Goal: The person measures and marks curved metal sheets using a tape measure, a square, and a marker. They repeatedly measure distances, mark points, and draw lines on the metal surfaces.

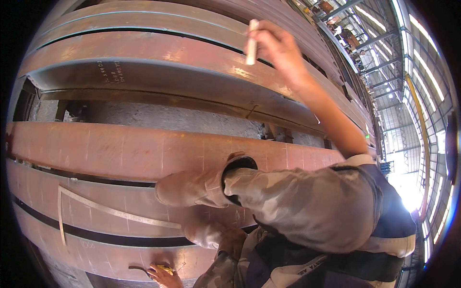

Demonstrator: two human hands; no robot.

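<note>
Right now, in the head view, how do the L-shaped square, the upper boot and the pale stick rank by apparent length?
Largest to smallest:
1. L-shaped square
2. Upper boot
3. Pale stick

Right of the raised grip [278, 45], a steel framework [372, 41] is lined with bright panels [426, 34] and crossed by a curving yellow pole [424, 115]. Closer on that side, cluttered equipment [349, 37] is seen. Below and right, everything is washed out by white daylight [407, 185]; below-left, grey floor [182, 117] is exposed.
</note>
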